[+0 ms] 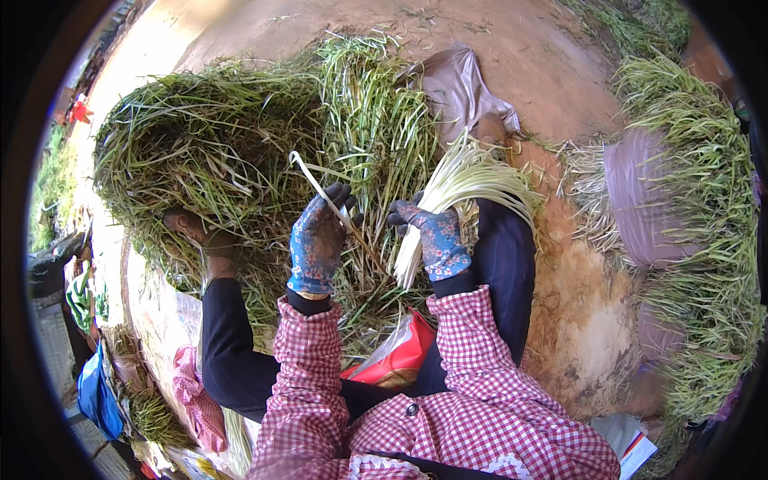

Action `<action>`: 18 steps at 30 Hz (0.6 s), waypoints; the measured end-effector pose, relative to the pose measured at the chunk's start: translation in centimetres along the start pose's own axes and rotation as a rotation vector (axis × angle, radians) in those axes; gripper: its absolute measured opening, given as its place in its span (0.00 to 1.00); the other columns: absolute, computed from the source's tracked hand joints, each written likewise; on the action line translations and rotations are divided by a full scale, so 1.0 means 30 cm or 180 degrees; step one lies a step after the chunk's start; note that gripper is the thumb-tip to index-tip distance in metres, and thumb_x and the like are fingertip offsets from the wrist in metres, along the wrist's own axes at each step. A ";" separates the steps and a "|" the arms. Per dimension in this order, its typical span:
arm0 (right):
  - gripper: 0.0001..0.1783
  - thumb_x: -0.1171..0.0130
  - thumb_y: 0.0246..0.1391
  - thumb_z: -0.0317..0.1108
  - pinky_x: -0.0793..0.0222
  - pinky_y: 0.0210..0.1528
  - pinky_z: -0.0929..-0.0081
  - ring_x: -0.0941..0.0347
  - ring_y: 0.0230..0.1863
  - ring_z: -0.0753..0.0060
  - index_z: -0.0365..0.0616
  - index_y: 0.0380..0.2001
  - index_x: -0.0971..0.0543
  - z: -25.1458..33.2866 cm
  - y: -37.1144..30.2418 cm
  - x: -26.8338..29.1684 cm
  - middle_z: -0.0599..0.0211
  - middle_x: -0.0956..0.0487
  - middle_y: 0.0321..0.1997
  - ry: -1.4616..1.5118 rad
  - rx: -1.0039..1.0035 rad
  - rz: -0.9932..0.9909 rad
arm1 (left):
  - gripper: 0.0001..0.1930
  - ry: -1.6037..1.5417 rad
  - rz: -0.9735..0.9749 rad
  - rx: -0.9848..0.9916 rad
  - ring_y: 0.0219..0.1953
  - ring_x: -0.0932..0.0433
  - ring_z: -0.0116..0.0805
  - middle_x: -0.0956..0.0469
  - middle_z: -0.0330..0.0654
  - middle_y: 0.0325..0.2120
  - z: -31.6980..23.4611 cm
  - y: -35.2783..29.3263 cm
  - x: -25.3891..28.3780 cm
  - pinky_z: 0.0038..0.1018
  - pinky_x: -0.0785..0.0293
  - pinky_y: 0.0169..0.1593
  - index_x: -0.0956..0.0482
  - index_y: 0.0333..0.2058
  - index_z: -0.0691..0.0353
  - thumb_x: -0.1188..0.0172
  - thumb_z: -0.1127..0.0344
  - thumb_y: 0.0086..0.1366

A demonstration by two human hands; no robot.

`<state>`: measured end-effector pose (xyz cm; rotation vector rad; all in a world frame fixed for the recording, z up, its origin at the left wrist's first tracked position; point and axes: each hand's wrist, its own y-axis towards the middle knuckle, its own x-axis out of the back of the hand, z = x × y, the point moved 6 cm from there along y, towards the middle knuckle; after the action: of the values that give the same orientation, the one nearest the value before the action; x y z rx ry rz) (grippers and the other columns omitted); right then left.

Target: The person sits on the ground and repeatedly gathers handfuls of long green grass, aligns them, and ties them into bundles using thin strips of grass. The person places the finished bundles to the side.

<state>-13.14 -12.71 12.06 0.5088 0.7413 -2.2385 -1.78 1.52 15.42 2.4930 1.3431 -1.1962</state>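
My left hand (314,248), in a blue flowered glove with dark fingertips, pinches a single long stalk (309,178). This stalk is pale and bent over at its upper end, and brownish toward its lower tip. In a matching glove, my right hand (440,242) is closed around a bundle of pale, whitish-green stalks (460,182). The bundle fans out above the hand and droops over my right knee, its cut-looking ends below the hand. Between and beyond my hands lies a heap of long green leafy stalks (370,136), partly hidden by the left hand.
A broad tangled pile of green stalks (208,132) spreads to the left, against my bare foot (186,224). Greyish plastic sheeting (460,88) lies beyond. Plastic-wrapped green bundles (700,200) line the right. A red plastic bag (400,348) sits between my legs on the earthen floor.
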 end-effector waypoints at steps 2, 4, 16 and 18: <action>0.15 0.38 0.47 0.23 0.27 0.28 0.77 0.21 0.30 0.66 0.44 0.37 0.32 0.030 -0.014 -0.014 0.57 0.20 0.34 0.0190 0.0047 0.0105 | 0.22 0.0407 -0.0088 0.0113 0.54 0.31 0.43 0.31 0.48 0.53 0.015 0.001 0.013 0.43 0.31 0.52 0.33 0.53 0.65 0.51 0.58 0.66; 0.18 0.36 0.44 0.21 0.27 0.30 0.78 0.22 0.30 0.70 0.43 0.37 0.31 0.032 -0.009 -0.022 0.62 0.21 0.33 -0.0077 0.0001 -0.0027 | 0.19 0.0494 0.0024 0.0316 0.53 0.30 0.38 0.28 0.45 0.50 0.045 0.000 -0.002 0.41 0.29 0.50 0.30 0.51 0.66 0.49 0.60 0.66; 0.16 0.33 0.41 0.22 0.28 0.31 0.80 0.26 0.28 0.77 0.36 0.35 0.28 0.046 -0.008 -0.014 0.67 0.23 0.29 -0.0562 0.0206 0.0025 | 0.09 0.1036 -0.0822 -0.0239 0.33 0.23 0.28 0.21 0.38 0.32 0.101 0.021 0.043 0.25 0.26 0.36 0.21 0.39 0.63 0.40 0.71 0.58; 0.15 0.34 0.43 0.22 0.28 0.29 0.80 0.24 0.29 0.76 0.36 0.34 0.28 0.050 -0.022 -0.017 0.65 0.23 0.28 -0.0789 -0.0044 0.0267 | 0.09 0.3985 -0.1071 -0.2153 0.32 0.23 0.24 0.21 0.37 0.32 -0.079 0.006 0.009 0.21 0.27 0.33 0.21 0.39 0.64 0.40 0.70 0.59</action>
<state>-13.49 -13.01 13.72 0.2444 0.5956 -2.1664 -0.13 2.52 16.84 2.4024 1.8916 0.9748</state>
